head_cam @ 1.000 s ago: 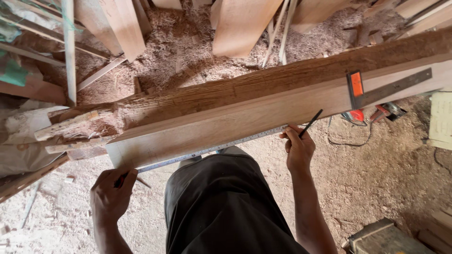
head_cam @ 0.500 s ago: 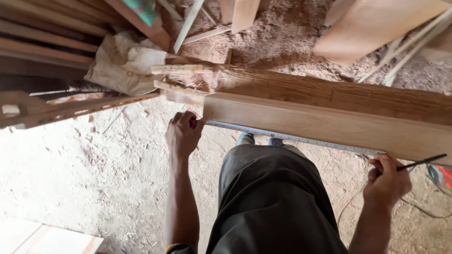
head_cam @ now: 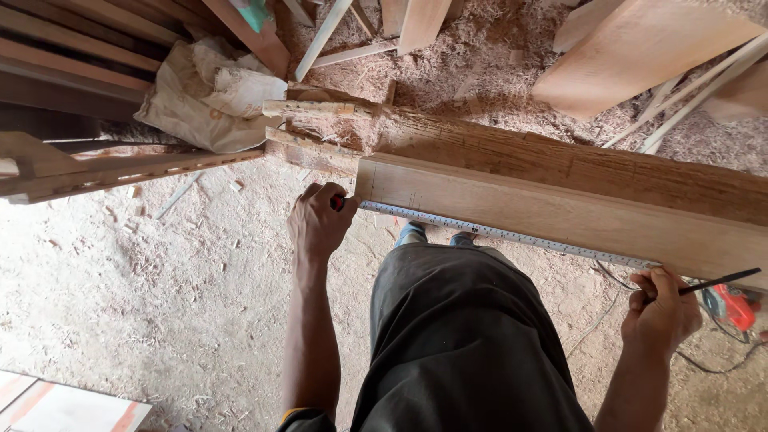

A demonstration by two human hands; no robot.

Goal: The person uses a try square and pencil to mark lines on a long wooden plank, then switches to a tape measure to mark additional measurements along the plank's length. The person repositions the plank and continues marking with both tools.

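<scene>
- Pinching the near end of a tape (head_cam: 512,234), the left hand (head_cam: 318,222) has its fingers (head_cam: 336,200) curled tight around it at the plank's left corner.
- Closing around a dark pencil (head_cam: 720,282), the right hand (head_cam: 660,308) presses the tape's far end against the plank's lower edge.
- The tape runs taut between both hands, flat along the near edge of the pale plank (head_cam: 560,208).
- The plank lies slanted, down to the right, touching a rougher, darker beam (head_cam: 560,156) just behind it.
- Below the plank stand the person's dark trousers (head_cam: 464,344), over a floor (head_cam: 144,288) thick with sawdust.
- A red power tool (head_cam: 732,306) with a cord lies just right of the right hand.
- A crumpled sack (head_cam: 204,96) rests near the beam's left end, with loose boards (head_cam: 632,52) beyond.
</scene>
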